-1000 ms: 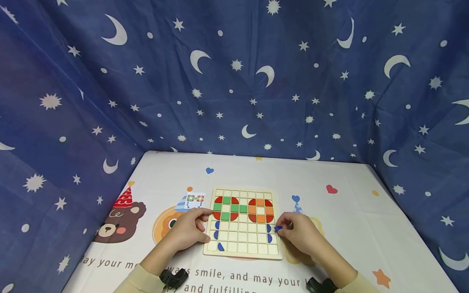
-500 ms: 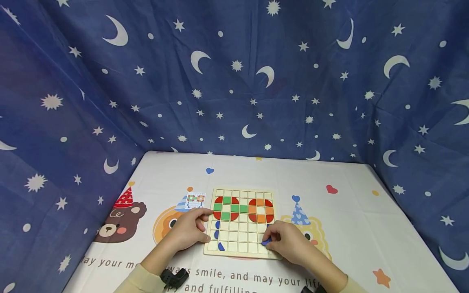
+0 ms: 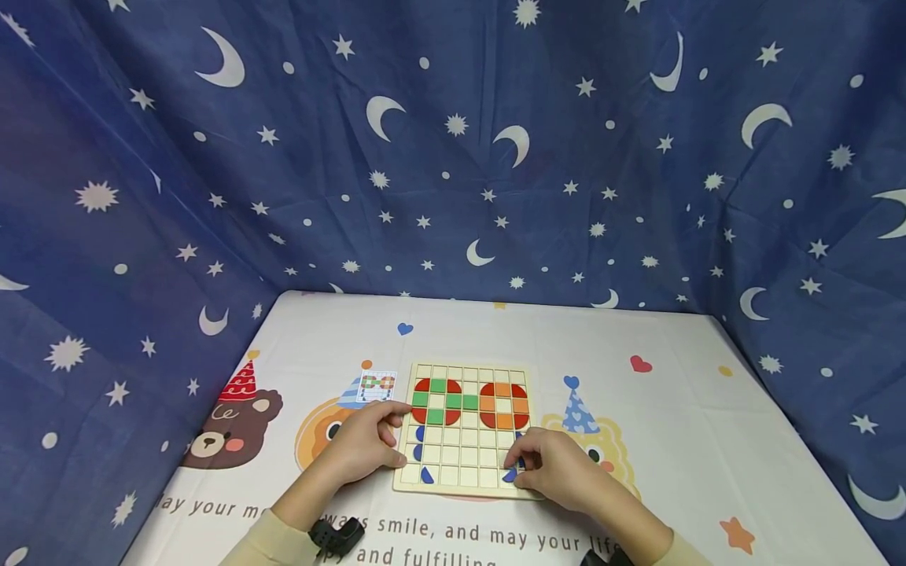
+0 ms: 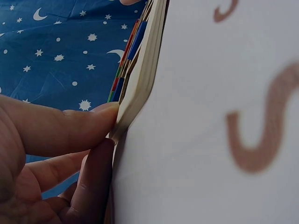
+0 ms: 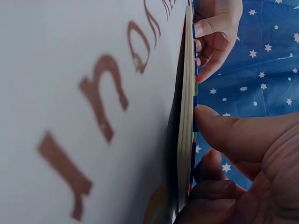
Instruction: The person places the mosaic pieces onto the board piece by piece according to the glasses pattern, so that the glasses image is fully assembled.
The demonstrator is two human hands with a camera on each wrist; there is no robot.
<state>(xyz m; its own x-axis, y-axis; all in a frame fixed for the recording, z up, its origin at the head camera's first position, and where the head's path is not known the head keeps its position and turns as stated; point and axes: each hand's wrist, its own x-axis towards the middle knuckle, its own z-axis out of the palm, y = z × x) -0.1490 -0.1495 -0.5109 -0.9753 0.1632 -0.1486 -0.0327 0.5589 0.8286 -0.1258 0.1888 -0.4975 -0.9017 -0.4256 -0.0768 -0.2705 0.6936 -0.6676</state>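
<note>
Looking down from the head view, the right hand [image 3: 559, 468] pinches a blue piece [image 3: 510, 475] in the board's [image 3: 467, 464] bottom row, right side, while the left hand [image 3: 364, 444] rests on its left edge, on the desk [image 3: 672, 440]. Left wrist view: thumb [image 4: 70, 126] presses the board's rim [image 4: 140, 79], fingers loosely curled beside it. Right wrist view: thumb [image 5: 229, 130] pushes the piece into the board [image 5: 186, 93].

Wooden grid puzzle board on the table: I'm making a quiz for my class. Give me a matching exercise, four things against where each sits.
Things:
1. red and green tile ring
2. red and orange tile ring
3. small pattern card
4. blue tile at the right hand's fingertips

Places:
A. on the cloth, left of the wooden grid puzzle board
B. board's upper right
C. board's lower right
D. board's upper left

Pairs: 1-D, 2-B, 3-A, 4-C
</note>
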